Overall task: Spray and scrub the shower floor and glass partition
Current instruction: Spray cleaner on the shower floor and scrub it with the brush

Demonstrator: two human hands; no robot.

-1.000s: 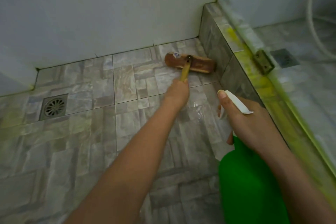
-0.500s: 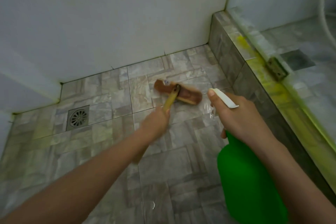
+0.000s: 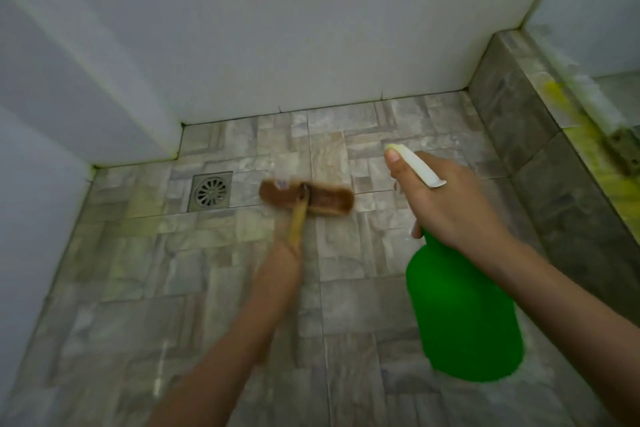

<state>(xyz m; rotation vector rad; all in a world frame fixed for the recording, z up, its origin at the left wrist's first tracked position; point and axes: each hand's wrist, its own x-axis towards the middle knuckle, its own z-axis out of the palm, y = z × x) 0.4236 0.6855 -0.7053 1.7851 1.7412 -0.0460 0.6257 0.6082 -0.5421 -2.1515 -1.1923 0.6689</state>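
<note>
The brush (image 3: 306, 199) has slid toward the drain (image 3: 211, 191); left hand (image 3: 284, 253) grips it, right hand (image 3: 446, 204) grips the bottle (image 3: 464, 315).

Single head-worn wide-angle view, pitched forward and steeply down onto the tiled shower floor (image 3: 138, 288). Both forearms enter from the bottom edge. The left hand (image 3: 285, 253) gripping the scrub brush (image 3: 329, 199) lands mid-frame. The right hand (image 3: 446, 204) around the green spray bottle (image 3: 464, 315) sits right of centre, nearer the lens. White wall (image 3: 311, 28) fills the top, its lines bowed by the lens. Floor drain (image 3: 210, 191) is left of centre near the far corner; the tiled curb (image 3: 519, 121) runs down the right edge. Brush and left hand are motion-blurred.
</note>
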